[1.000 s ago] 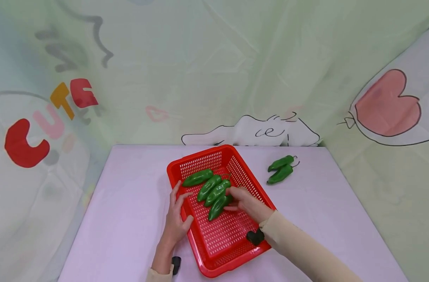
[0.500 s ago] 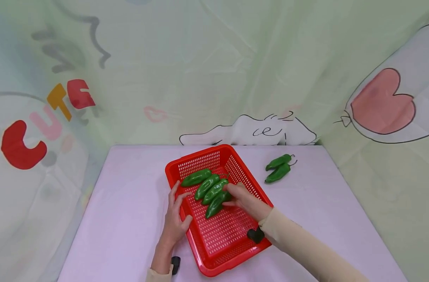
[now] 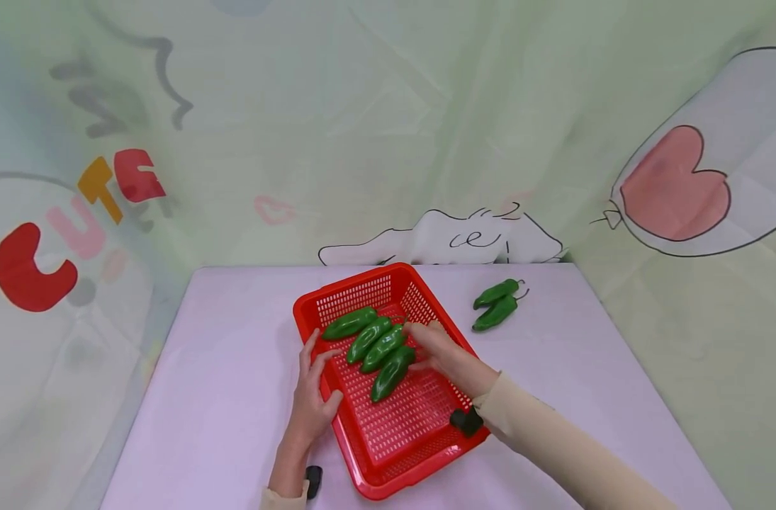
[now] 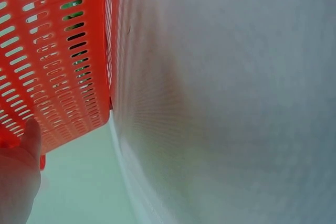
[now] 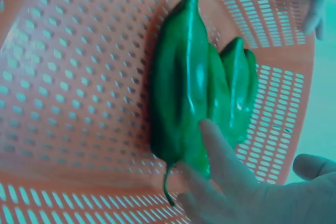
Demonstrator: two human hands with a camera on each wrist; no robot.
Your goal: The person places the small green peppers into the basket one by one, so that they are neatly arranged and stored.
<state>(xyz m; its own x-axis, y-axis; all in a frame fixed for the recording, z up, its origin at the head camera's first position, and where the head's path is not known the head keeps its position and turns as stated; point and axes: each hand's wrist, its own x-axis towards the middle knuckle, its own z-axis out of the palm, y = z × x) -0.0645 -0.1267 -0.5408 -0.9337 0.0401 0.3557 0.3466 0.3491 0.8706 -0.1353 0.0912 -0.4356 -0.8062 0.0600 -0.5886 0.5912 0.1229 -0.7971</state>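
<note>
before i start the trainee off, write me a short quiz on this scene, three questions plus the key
1. How many green peppers lie in the red basket?
2. True or false: in the head view, the two peppers outside the basket lie to its right.
3. The left hand is at: A) a table corner, B) the basket's rim, C) the right sleeve?

Key: 1. Four. 2. True. 3. B.

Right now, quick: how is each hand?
Left hand: open, at the rim of the red basket.
Right hand: open, by the green peppers inside, holding nothing.
</note>
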